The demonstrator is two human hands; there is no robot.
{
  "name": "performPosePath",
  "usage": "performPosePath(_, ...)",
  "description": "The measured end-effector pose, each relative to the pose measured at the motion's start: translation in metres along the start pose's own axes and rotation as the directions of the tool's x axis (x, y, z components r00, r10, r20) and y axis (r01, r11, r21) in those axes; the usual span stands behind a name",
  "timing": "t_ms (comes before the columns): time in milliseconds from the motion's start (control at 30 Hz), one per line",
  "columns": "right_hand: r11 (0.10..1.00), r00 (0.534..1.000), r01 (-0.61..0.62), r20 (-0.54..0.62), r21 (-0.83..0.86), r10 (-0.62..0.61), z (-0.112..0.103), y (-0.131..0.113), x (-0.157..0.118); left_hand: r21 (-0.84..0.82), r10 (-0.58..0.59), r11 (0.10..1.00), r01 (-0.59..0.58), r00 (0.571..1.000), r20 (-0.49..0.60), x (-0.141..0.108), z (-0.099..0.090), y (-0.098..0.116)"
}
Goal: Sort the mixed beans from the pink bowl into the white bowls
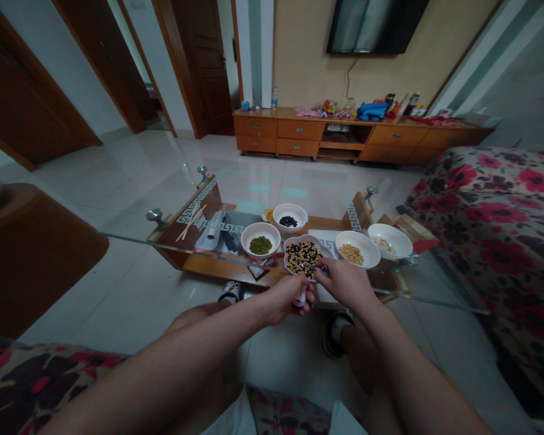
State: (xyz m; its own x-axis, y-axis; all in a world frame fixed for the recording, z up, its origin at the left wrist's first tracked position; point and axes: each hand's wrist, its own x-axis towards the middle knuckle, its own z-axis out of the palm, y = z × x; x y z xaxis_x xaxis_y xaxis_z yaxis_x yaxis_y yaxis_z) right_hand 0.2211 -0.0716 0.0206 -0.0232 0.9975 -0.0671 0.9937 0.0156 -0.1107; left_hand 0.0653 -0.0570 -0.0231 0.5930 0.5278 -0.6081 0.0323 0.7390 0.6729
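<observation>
A bowl of mixed black and yellow beans (303,252) sits near the front edge of the glass table. My left hand (291,297) is closed around a small pale cylinder with a purple end (300,296), just in front of this bowl. My right hand (343,281) is at the bowl's right side, its fingers pinched on a thin utensil (309,267) that reaches into the beans. Around it stand white bowls with green beans (260,244), black beans (288,222), yellow beans (351,254) and pale pieces (384,244).
The glass tabletop (249,181) has metal fittings at its corners. Wooden sticks (191,222) and papers show at the left. A paper bag (410,229) is behind the far right bowl. A flowered sofa (494,199) stands at the right, a wooden cabinet (299,130) at the back.
</observation>
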Motion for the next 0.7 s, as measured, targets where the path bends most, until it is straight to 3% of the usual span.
performPosePath(433, 1.0, 1.0, 0.008, 0.01, -0.022, -0.007, -0.0018, -0.0026, -0.0004, -0.012, -0.002, 1.0, 0.002, 1.0, -0.015, -0.0021, 0.0012, 0.0011)
performPosePath(700, 1.0, 0.998, 0.016, -0.055, 0.02, -0.015, -0.0027, 0.001, -0.0009, -0.008, 0.004, 1.0, -0.004, 1.0, 0.0, -0.0005, 0.0001, 0.0)
